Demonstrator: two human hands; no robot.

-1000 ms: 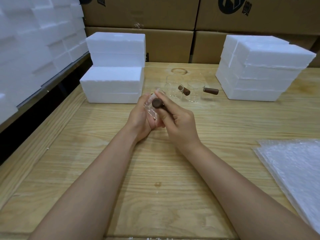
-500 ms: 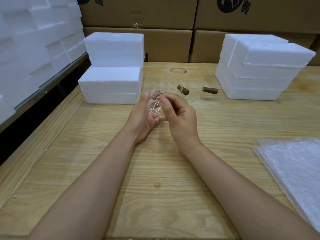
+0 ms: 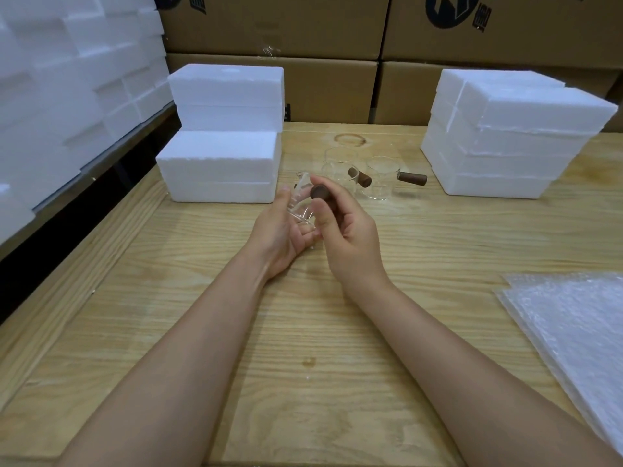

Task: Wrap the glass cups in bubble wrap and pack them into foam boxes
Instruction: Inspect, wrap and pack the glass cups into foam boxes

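I hold one glass cup (image 3: 300,202) up off the worktop (image 3: 303,315), tipped on its side between my two hands, just in front of the left stack of foam boxes (image 3: 222,163). My left hand (image 3: 281,230) lies palm up beneath it, fingers (image 3: 308,233) loosely curled under the clear wall and the thumb up against its near side. My right hand (image 3: 350,237) pinches the stubby wooden handle (image 3: 319,192) between thumb and forefinger, with the other fingers folded toward the palm.

The cup looks thin-walled and light, so weight is no worry; breakage is. I judge the glass to be stiff, smooth and likely slippery on bare skin, so I should cradle it rather than squeeze. The wood offers the surer grip, since it looks matte and is easy to pinch. But it juts sideways from one spot on the wall, and that joint is probably the weak point, so I would not let the whole cup hang or twist from it. The best hold, as I see it, is the body supported from below, with the handle used only to steer.

A second cup (image 3: 338,161) and a third cup (image 3: 382,178) stand on the worktop beyond my hands. The bubble wrap (image 3: 580,332) lies flat at my right, well apart from the cup. It looks soft and springy, and the jutting handle will likely make a lumpy bundle.
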